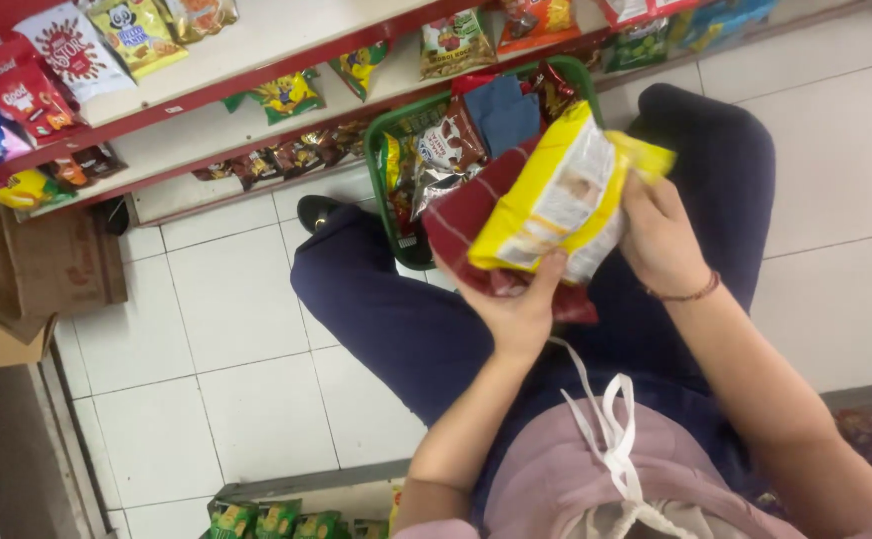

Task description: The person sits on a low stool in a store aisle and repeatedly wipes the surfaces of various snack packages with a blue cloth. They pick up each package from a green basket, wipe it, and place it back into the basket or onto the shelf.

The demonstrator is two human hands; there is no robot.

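Note:
I am crouched on a white tiled floor with both hands on snack packets. My left hand [518, 304] grips a stack from below: a yellow and white packet [556, 200] on top of a dark red packet [466, 215]. My right hand [660, 235] holds the right end of the yellow packet. Just beyond the packets stands a green shopping basket [380, 140] between my knees, filled with several snack bags in red, silver and blue.
A low shelf with a red edge [207, 95] runs along the top, stocked with snack packets. A brown cardboard box [42, 265] stands at the left. More green packets [266, 519] sit on a shelf at the bottom edge. My dark blue trouser legs [386, 309] flank the basket.

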